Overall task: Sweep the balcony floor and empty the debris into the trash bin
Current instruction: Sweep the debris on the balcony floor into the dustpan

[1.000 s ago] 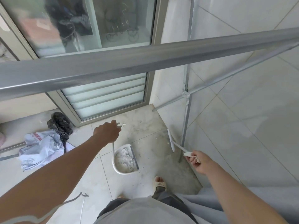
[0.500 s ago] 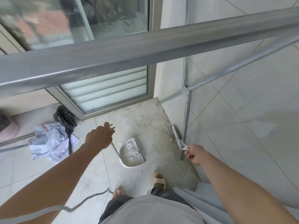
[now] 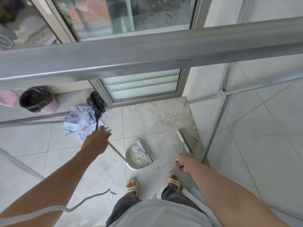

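Dustpan (image 3: 139,155): white, resting on the tiled floor (image 3: 49,161) just ahead of the person's two sandalled feet; holds a heap of white crumbly debris (image 3: 138,154). Its long metal handle (image 3: 117,151) slants up and left.

Trash bin (image 3: 38,99): small, round, lined with a black bag, standing at far left beyond a metal floor rail; contents cannot be made out. A pink item lies touching its left side.

Loose scraps (image 3: 150,114): a few white flecks on the tiles near the louvred door, more specks around the dustpan's mouth.

Crumpled paper (image 3: 80,122) and a black plastic bag (image 3: 95,104): on the floor by the door corner, between the bin and the dustpan.

Edges: a thick grey bar (image 3: 147,58) crosses the upper view; a metal rack upright (image 3: 213,133) stands at right against the tiled wall. Open tile lies to the left of the dustpan.

Left hand (image 3: 96,141): on the top end of the dustpan handle, fingers seemingly spread forward; whether it grips cannot be told.

Right hand (image 3: 184,162): fingers curled round the top of the broom (image 3: 183,141), whose white head rests on the floor just right of the dustpan, beside the upright.
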`<action>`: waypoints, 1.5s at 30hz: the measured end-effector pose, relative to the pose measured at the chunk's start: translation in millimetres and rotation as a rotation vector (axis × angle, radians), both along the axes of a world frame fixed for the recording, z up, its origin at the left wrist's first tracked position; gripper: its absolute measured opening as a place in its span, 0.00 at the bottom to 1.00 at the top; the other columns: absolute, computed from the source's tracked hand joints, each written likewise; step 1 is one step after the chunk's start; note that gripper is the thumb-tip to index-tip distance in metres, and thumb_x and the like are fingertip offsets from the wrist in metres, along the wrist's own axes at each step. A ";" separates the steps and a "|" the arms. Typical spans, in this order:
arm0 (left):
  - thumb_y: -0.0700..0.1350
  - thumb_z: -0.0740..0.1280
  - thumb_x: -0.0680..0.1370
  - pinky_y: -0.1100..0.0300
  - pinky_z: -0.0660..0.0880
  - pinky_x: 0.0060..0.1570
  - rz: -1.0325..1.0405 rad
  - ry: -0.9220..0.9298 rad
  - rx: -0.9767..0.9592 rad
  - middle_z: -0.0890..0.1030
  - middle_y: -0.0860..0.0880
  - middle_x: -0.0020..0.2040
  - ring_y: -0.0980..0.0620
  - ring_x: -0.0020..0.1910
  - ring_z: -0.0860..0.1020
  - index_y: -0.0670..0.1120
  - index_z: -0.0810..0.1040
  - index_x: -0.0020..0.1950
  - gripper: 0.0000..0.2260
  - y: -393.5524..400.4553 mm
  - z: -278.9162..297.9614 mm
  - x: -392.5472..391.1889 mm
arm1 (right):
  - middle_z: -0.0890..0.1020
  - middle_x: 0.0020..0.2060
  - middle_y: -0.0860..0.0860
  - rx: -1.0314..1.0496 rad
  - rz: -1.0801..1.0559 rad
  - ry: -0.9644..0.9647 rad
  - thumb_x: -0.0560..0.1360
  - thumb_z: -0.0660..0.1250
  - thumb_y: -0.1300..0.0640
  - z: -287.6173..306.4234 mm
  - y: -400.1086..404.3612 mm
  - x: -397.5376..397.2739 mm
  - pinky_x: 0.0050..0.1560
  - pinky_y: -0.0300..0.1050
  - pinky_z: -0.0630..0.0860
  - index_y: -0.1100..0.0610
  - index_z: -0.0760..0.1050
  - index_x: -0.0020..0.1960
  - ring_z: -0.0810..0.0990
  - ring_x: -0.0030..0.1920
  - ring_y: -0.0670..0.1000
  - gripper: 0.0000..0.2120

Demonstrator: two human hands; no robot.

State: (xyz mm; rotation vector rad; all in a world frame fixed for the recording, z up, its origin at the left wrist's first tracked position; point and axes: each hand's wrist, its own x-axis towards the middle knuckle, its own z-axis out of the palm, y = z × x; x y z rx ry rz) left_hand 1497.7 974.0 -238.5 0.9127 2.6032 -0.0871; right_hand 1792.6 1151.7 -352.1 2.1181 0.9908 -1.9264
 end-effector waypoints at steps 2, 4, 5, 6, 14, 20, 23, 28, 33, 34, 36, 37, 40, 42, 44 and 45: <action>0.51 0.55 0.84 0.48 0.71 0.52 -0.005 0.011 -0.012 0.78 0.38 0.54 0.38 0.54 0.77 0.41 0.67 0.60 0.13 -8.7 -2.3 -3.3 | 0.73 0.30 0.57 -0.007 0.028 -0.019 0.78 0.53 0.69 -0.3 -15.6 -12.1 0.20 0.34 0.64 0.63 0.72 0.49 0.69 0.25 0.49 0.09; 0.51 0.55 0.84 0.48 0.72 0.53 -0.020 0.032 -0.025 0.78 0.38 0.55 0.38 0.55 0.78 0.41 0.67 0.61 0.14 -19.3 -3.8 -8.6 | 0.73 0.29 0.57 -0.017 0.070 -0.021 0.78 0.54 0.69 3.5 -32.4 -26.8 0.19 0.33 0.62 0.66 0.72 0.52 0.67 0.19 0.49 0.09; 0.51 0.55 0.84 0.49 0.72 0.53 -0.026 0.036 -0.038 0.78 0.39 0.56 0.39 0.55 0.78 0.40 0.67 0.61 0.14 -23.1 -5.4 -11.1 | 0.72 0.29 0.57 -0.022 0.090 -0.024 0.78 0.53 0.69 7.4 -39.1 -31.5 0.18 0.31 0.61 0.67 0.71 0.53 0.65 0.15 0.48 0.09; 0.51 0.55 0.84 0.49 0.73 0.53 -0.030 0.034 -0.044 0.78 0.39 0.56 0.39 0.55 0.78 0.40 0.66 0.62 0.15 -27.5 -8.4 -14.6 | 0.71 0.30 0.56 -0.019 0.116 -0.021 0.78 0.53 0.69 10.6 -45.6 -36.4 0.18 0.30 0.60 0.68 0.72 0.54 0.63 0.13 0.47 0.10; 0.51 0.55 0.84 0.47 0.72 0.52 0.006 -0.036 -0.003 0.79 0.38 0.55 0.37 0.54 0.79 0.42 0.66 0.60 0.13 -47.7 -26.2 -40.8 | 0.72 0.33 0.57 -0.019 0.102 0.078 0.74 0.55 0.71 32.6 -47.6 -43.8 0.18 0.32 0.59 0.66 0.72 0.51 0.66 0.22 0.46 0.10; 0.51 0.55 0.84 0.46 0.73 0.57 0.008 -0.103 0.004 0.76 0.40 0.60 0.38 0.58 0.77 0.43 0.65 0.65 0.15 -61.4 -37.2 -58.7 | 0.72 0.36 0.58 0.014 0.080 0.111 0.76 0.55 0.71 43.9 -17.8 -33.3 0.17 0.32 0.58 0.66 0.70 0.50 0.64 0.25 0.45 0.07; 0.52 0.55 0.83 0.45 0.74 0.57 0.035 -0.120 -0.011 0.76 0.40 0.60 0.37 0.58 0.77 0.43 0.62 0.67 0.17 -63.9 -41.6 -63.8 | 0.72 0.35 0.58 0.062 0.118 0.083 0.76 0.55 0.70 44.3 -11.2 -43.5 0.17 0.32 0.58 0.66 0.72 0.50 0.66 0.23 0.45 0.08; 0.52 0.54 0.84 0.44 0.70 0.57 0.117 -0.125 -0.084 0.74 0.43 0.62 0.38 0.63 0.74 0.44 0.62 0.68 0.16 -65.4 -44.8 -66.3 | 0.73 0.36 0.59 0.105 0.134 0.059 0.75 0.56 0.71 42.4 -8.0 -80.1 0.17 0.33 0.62 0.66 0.72 0.50 0.69 0.27 0.47 0.08; 0.52 0.54 0.83 0.46 0.68 0.59 0.160 -0.138 -0.127 0.73 0.45 0.65 0.40 0.65 0.70 0.48 0.60 0.71 0.18 -77.5 -46.3 -79.7 | 0.75 0.42 0.62 0.050 0.169 0.029 0.76 0.54 0.72 40.1 -17.8 -114.9 0.18 0.33 0.63 0.67 0.72 0.53 0.70 0.30 0.48 0.10; 0.52 0.54 0.83 0.46 0.68 0.59 0.177 -0.137 -0.124 0.73 0.45 0.65 0.40 0.64 0.70 0.49 0.58 0.73 0.19 -82.3 -47.0 -82.0 | 0.75 0.41 0.62 0.031 0.198 0.026 0.77 0.53 0.72 41.6 -19.7 -122.5 0.18 0.32 0.62 0.66 0.71 0.52 0.69 0.30 0.47 0.10; 0.54 0.54 0.83 0.46 0.68 0.59 0.182 -0.133 -0.121 0.73 0.45 0.65 0.40 0.64 0.70 0.49 0.57 0.75 0.21 -87.6 -47.8 -81.6 | 0.74 0.40 0.61 0.014 0.234 -0.002 0.79 0.52 0.70 41.8 -23.0 -131.1 0.18 0.31 0.61 0.65 0.69 0.53 0.67 0.29 0.46 0.09; 0.54 0.54 0.83 0.46 0.68 0.60 0.180 -0.128 -0.126 0.73 0.46 0.65 0.40 0.64 0.69 0.49 0.57 0.75 0.21 -88.4 -47.3 -79.8 | 0.75 0.41 0.61 0.013 0.265 -0.024 0.79 0.51 0.69 39.3 -23.6 -134.4 0.18 0.31 0.60 0.64 0.68 0.55 0.66 0.29 0.46 0.09; 0.53 0.55 0.83 0.47 0.68 0.60 0.181 -0.108 -0.136 0.72 0.46 0.65 0.41 0.65 0.69 0.47 0.61 0.69 0.17 -90.0 -46.1 -69.1 | 0.77 0.44 0.61 -0.008 0.380 -0.091 0.80 0.49 0.68 32.2 -31.8 -141.3 0.17 0.31 0.60 0.61 0.67 0.60 0.65 0.29 0.45 0.13; 0.53 0.54 0.83 0.47 0.68 0.59 0.170 -0.080 -0.143 0.72 0.47 0.65 0.41 0.64 0.69 0.47 0.62 0.67 0.15 -86.9 -44.1 -62.8 | 0.76 0.43 0.61 -0.074 0.442 -0.100 0.79 0.49 0.68 30.1 -40.6 -140.0 0.16 0.32 0.61 0.62 0.67 0.61 0.65 0.29 0.45 0.14; 0.52 0.54 0.84 0.47 0.68 0.59 0.158 -0.077 -0.148 0.72 0.46 0.65 0.41 0.64 0.69 0.46 0.62 0.67 0.15 -81.8 -42.4 -59.3 | 0.76 0.42 0.61 -0.128 0.455 -0.104 0.79 0.52 0.67 32.5 -45.3 -133.3 0.16 0.33 0.61 0.63 0.68 0.61 0.67 0.27 0.45 0.13; 0.52 0.54 0.84 0.47 0.68 0.59 0.150 -0.074 -0.146 0.72 0.46 0.64 0.42 0.64 0.69 0.46 0.62 0.67 0.15 -79.3 -42.6 -58.8 | 0.76 0.42 0.61 -0.139 0.449 -0.092 0.79 0.54 0.67 35.6 -43.3 -130.1 0.16 0.33 0.61 0.64 0.69 0.60 0.67 0.26 0.45 0.12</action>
